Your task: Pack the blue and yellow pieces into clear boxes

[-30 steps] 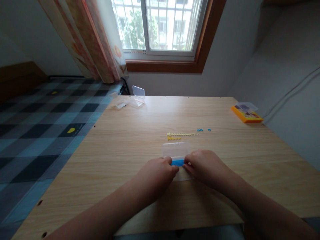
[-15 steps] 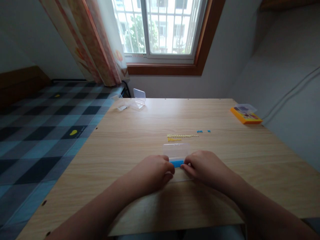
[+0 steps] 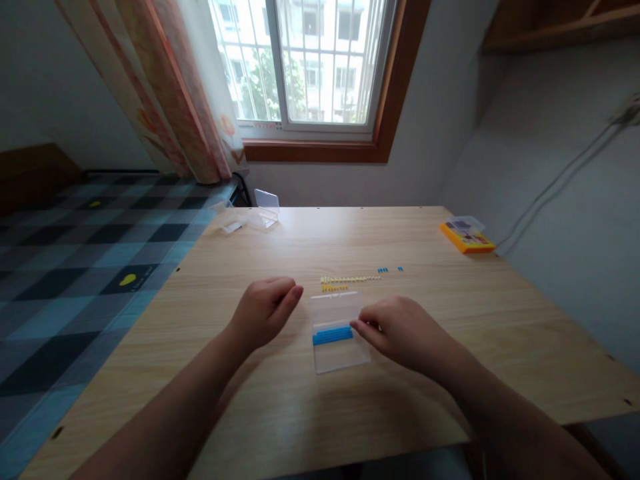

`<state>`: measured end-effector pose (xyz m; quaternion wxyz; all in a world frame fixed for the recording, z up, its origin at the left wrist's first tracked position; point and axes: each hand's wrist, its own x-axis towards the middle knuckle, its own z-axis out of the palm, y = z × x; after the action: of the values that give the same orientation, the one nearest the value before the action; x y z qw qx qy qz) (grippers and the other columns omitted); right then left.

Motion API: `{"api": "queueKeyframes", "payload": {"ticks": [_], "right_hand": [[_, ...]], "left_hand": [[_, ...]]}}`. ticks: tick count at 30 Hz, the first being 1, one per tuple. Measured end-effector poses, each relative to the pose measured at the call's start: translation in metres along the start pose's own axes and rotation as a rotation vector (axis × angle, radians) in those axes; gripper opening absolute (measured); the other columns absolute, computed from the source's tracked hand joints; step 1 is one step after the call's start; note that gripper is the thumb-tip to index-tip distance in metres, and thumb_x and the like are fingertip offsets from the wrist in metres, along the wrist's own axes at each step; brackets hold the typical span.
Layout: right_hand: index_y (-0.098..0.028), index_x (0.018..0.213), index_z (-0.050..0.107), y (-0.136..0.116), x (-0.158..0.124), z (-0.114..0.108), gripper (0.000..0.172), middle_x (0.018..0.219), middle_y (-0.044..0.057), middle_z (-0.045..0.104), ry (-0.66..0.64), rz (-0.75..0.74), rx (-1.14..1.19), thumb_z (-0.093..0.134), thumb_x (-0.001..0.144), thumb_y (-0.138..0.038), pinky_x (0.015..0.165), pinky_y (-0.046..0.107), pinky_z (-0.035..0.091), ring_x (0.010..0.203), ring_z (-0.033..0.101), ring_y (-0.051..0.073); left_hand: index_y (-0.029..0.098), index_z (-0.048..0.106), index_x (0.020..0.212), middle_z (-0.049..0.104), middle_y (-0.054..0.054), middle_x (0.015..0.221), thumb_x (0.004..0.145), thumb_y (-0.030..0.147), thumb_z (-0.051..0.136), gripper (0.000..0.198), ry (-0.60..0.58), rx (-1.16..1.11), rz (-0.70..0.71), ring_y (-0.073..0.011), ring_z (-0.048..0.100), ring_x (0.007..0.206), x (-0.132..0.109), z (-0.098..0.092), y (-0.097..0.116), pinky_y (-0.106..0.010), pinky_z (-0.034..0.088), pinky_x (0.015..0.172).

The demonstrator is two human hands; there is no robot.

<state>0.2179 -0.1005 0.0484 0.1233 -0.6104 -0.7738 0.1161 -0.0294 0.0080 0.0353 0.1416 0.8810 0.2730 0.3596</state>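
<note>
A clear plastic box [image 3: 343, 363] lies open on the table in front of me, its lid tipped away. Inside it is a bundle of thin blue rods [image 3: 333, 335], side by side and slightly slanted. My right hand [image 3: 397, 327] is at the box's right side, with thumb and fingertip pinched at the rods' right end. My left hand [image 3: 265, 312] is held left of the box, apart from it, with its fingers curled and thumb pressed against them; nothing shows in it. Beyond the lid lie rows of small cream pieces [image 3: 350, 279] and yellow pieces [image 3: 334, 288].
Small blue pieces [image 3: 383, 270] lie right of the rows. Open clear boxes [image 3: 265, 213] stand at the table's far left corner. An orange box [image 3: 467, 240] with a clear lid on it sits far right. A checked bed [image 3: 100, 280] borders the table's left side.
My left hand has let go of the blue rods and moved left and up, uncovering the box's left side. My right hand stays at their right end. The view has shifted slightly.
</note>
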Motion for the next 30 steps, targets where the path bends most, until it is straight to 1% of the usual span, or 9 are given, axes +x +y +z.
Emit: {"api": "queueKeyframes", "payload": {"ticks": [4, 6, 9, 10, 12, 15, 18, 24, 30], "right_hand": [[-0.019, 0.059, 0.061, 0.026, 0.008, -0.008, 0.051, 0.056, 0.001, 0.058, 0.410, 0.051, 0.027, 0.050, 0.101, -0.044, 0.057, 0.030, 0.024, 0.054, 0.046, 0.013], [-0.019, 0.061, 0.063, 0.047, 0.016, -0.008, 0.051, 0.055, 0.001, 0.057, 0.570, 0.129, 0.026, 0.049, 0.101, -0.046, 0.057, 0.030, 0.026, 0.054, 0.046, 0.014], [-0.021, 0.091, 0.079, 0.083, 0.031, 0.000, 0.030, 0.077, 0.004, 0.073, 0.676, 0.234, 0.027, 0.056, 0.098, -0.038, 0.065, 0.029, 0.037, 0.069, 0.059, 0.018], [-0.021, 0.100, 0.080, 0.093, 0.036, 0.004, 0.026, 0.087, 0.005, 0.076, 0.662, 0.226, 0.017, 0.057, 0.096, -0.034, 0.074, 0.031, 0.042, 0.079, 0.063, 0.020], [-0.022, 0.102, 0.082, 0.110, 0.045, 0.014, 0.025, 0.095, 0.008, 0.077, 0.609, 0.207, -0.015, 0.060, 0.093, -0.028, 0.090, 0.035, 0.045, 0.095, 0.064, 0.024], [-0.024, 0.096, 0.085, 0.122, 0.053, 0.028, 0.023, 0.115, 0.011, 0.074, 0.575, 0.214, -0.044, 0.063, 0.088, -0.022, 0.102, 0.041, 0.042, 0.111, 0.060, 0.028], [-0.026, 0.095, 0.085, 0.124, 0.057, 0.039, 0.030, 0.137, 0.011, 0.065, 0.547, 0.221, -0.068, 0.062, 0.081, -0.013, 0.111, 0.046, 0.037, 0.129, 0.052, 0.030], [-0.026, 0.100, 0.085, 0.123, 0.063, 0.047, 0.033, 0.155, 0.009, 0.051, 0.427, 0.297, -0.104, 0.060, 0.084, -0.012, 0.121, 0.050, 0.026, 0.148, 0.035, 0.033], [-0.029, 0.103, 0.084, 0.123, 0.070, 0.052, 0.035, 0.160, 0.008, 0.046, 0.374, 0.312, -0.088, 0.059, 0.087, -0.012, 0.120, 0.056, 0.025, 0.152, 0.029, 0.033]], "left_hand": [[0.022, 0.033, 0.059, 0.034, 0.005, 0.053, 0.100, 0.031, 0.041, 0.042, 0.016, -0.038, -0.110, -0.0110, 0.036, 0.050, -0.003, 0.012, -0.019, -0.028, 0.026, 0.053], [0.022, 0.034, 0.059, 0.036, 0.005, 0.054, 0.099, 0.036, 0.039, 0.043, 0.028, -0.053, -0.190, -0.0118, 0.038, 0.051, -0.003, 0.016, -0.026, -0.028, 0.027, 0.055], [0.022, 0.034, 0.059, 0.036, 0.004, 0.055, 0.098, 0.041, 0.037, 0.044, 0.006, -0.051, -0.283, -0.0125, 0.038, 0.054, -0.004, 0.019, -0.035, -0.028, 0.027, 0.057], [0.022, 0.033, 0.059, 0.036, 0.004, 0.055, 0.097, 0.042, 0.038, 0.044, -0.005, -0.045, -0.297, -0.0124, 0.038, 0.054, -0.003, 0.019, -0.037, -0.029, 0.027, 0.057], [0.022, 0.032, 0.058, 0.034, 0.005, 0.054, 0.095, 0.042, 0.041, 0.043, -0.029, -0.033, -0.308, -0.0122, 0.037, 0.054, -0.003, 0.020, -0.039, -0.029, 0.025, 0.057], [0.022, 0.033, 0.057, 0.033, 0.005, 0.054, 0.094, 0.042, 0.042, 0.043, -0.055, -0.022, -0.320, -0.0121, 0.037, 0.054, -0.003, 0.019, -0.043, -0.029, 0.025, 0.057], [0.022, 0.033, 0.057, 0.032, 0.005, 0.054, 0.093, 0.044, 0.040, 0.043, -0.060, -0.009, -0.338, -0.0122, 0.036, 0.054, -0.003, 0.019, -0.049, -0.029, 0.024, 0.057], [0.022, 0.033, 0.056, 0.034, 0.004, 0.053, 0.090, 0.047, 0.038, 0.042, -0.097, 0.014, -0.366, -0.0128, 0.037, 0.054, 0.000, 0.022, -0.057, -0.029, 0.023, 0.057], [0.022, 0.035, 0.055, 0.038, 0.004, 0.051, 0.089, 0.047, 0.041, 0.042, -0.184, 0.026, -0.354, -0.0133, 0.039, 0.054, 0.000, 0.023, -0.054, -0.030, 0.023, 0.057]]}}
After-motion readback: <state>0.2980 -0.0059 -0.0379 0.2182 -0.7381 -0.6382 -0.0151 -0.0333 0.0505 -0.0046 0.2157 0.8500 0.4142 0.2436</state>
